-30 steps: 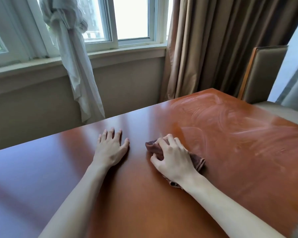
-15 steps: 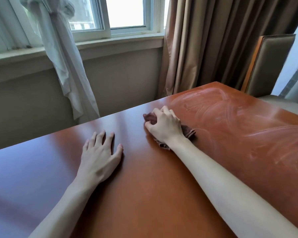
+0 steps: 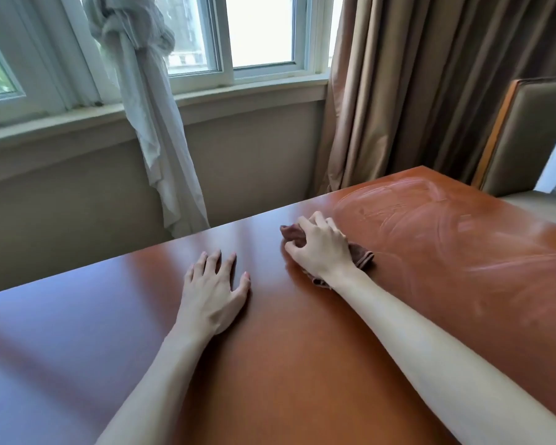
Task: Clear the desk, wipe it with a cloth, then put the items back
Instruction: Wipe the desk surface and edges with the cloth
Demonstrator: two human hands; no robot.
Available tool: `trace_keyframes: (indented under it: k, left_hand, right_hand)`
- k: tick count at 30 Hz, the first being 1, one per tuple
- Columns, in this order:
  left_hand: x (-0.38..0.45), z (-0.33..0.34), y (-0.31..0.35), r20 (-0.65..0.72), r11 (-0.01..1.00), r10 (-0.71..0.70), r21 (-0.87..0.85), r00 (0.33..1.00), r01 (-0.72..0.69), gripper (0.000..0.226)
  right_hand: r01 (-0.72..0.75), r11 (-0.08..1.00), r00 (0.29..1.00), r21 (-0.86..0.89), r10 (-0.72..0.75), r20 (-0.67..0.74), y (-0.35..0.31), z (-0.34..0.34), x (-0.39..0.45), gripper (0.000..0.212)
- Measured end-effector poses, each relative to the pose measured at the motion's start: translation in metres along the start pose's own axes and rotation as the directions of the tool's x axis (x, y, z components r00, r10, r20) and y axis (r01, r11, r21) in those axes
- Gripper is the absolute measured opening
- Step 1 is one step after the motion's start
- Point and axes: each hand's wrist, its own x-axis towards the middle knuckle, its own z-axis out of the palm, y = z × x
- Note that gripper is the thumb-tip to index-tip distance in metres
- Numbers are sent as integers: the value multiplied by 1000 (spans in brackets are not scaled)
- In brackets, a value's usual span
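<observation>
Brown cloth (image 3: 361,254) bunched under gripping right hand (image 3: 321,252), long axis far-left to near-right; left hand (image 3: 214,293) flat, spread on desk (image 3: 302,364).

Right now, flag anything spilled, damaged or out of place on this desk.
Nothing stands out. The desk only shows pale wipe streaks on its right part, beside the cloth under the right hand.

I note the desk (image 3: 302,364) as landmark, cloth (image 3: 361,255) on it near its far edge, right hand (image 3: 321,250) atop the cloth, left hand (image 3: 214,293) flat on desk left of cloth, chair (image 3: 533,139) beyond desk's right end, window (image 3: 257,33) behind desk.
</observation>
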Motion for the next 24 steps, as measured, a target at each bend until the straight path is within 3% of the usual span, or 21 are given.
trace_keyframes:
  k: [4, 7, 10, 14, 20, 24]
  left_hand:
    - [-4, -11, 10, 26, 999, 11, 51, 1000, -12, 64]
    - [-9, -21, 24, -1, 992, 94, 82, 996, -93, 77]
    - [-15, -19, 39, 23, 989, 150, 6, 988, -151, 64]
    - [-16, -3, 46, 51, 985, 168, -36, 984, -166, 74]
    - [-12, 10, 40, 1, 986, 160, -46, 987, -160, 71]
    - [-11, 12, 40, -11, 988, 149, -44, 989, -149, 72]
  right_hand:
    - [86, 996, 996, 30, -86, 0, -14, -36, -123, 35]
    - [150, 988, 989, 35, -150, 13, -18, -62, -201, 28]
    - [179, 980, 982, 83, -184, 47, -16, -74, -222, 28]
    - [152, 984, 987, 88, -155, 35, -5, -61, -168, 29]
    - [-13, 1000, 999, 14, 14, -46, 27, -7, -2, 29]
    - [-43, 999, 997, 29, 45, -58, 40, 22, 103, 28]
